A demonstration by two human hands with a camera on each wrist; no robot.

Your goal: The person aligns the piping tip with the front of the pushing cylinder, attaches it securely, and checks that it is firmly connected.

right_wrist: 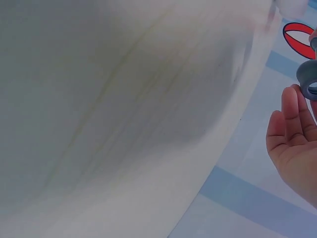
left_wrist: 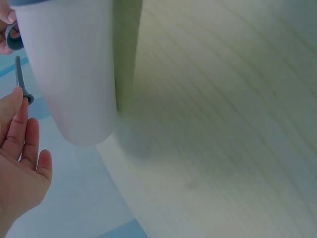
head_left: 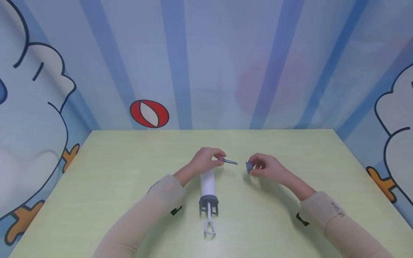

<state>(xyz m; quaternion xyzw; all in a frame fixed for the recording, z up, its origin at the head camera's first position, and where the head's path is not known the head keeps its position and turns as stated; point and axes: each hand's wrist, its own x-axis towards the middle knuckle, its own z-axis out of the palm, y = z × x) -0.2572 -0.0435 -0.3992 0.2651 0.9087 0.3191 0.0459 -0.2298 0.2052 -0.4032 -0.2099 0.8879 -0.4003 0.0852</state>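
On a pale yellow-green bench, a looped white plastic handle lies nearest, then a dark grey collar and smooth white cylinder, its far end hidden by the left hand. That hand pinches a slim grey nozzle; the right hand grips a grey ring-shaped cap. Both pieces remain unjoined, off the cylinder, the gap between them unobstructed. Behind stands a blue-striped wall.

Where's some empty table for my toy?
The pale yellow table looks bare left of the left beige sleeve, along the far edge by the striped backdrop, and between the white cylinder and right beige sleeve. The middle's crowded: left hand pinching a slim grey piece, right hand a grey ring.
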